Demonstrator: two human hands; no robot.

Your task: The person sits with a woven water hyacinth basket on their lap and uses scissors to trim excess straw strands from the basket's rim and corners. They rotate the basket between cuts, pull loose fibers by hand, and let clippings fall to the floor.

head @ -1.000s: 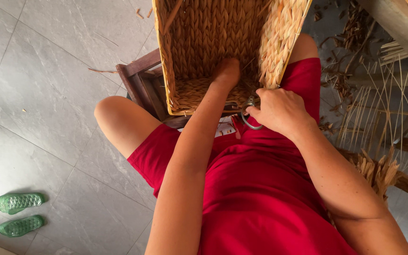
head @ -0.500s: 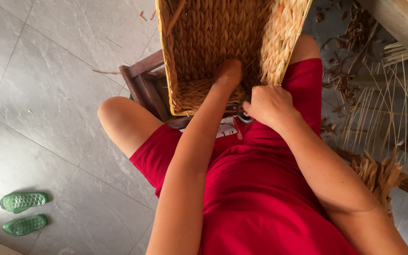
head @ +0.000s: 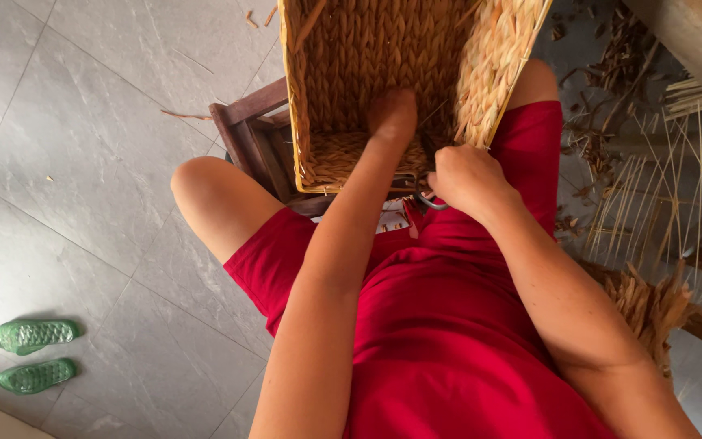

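Left grip: the left hand (head: 393,115) reaches down inside the woven basket (head: 383,65), fingers curled and pressed against the weave near the bottom edge; it clasps nothing that can be seen, and whether it pinches a strand cannot be told.
Right grip: the right hand (head: 466,179) is closed in a fist around a small metal tool (head: 426,199), of which only a grey loop shows under the knuckles, just outside the basket's near corner.
Which hand is nearer: both touch or almost touch the basket; the left is inside it, the right at its near right corner.
Basket position: straight ahead of both hands, resting between the knees, its opening turned towards the person.
Long axis: it runs away from the body, from the near rim by the hands up to the top of the view.
Support: the basket leans on a dark wooden stool (head: 249,142) set between the legs.
Lap: red shorts and shirt (head: 448,325) just below the hands.
Floor: grey tiles (head: 67,162) with scattered bits of dry fibre.
Right of the person: loose reeds and dried stalks (head: 660,203) lying near, apart from the basket.
Far left: a pair of green sandals (head: 36,354), well apart.
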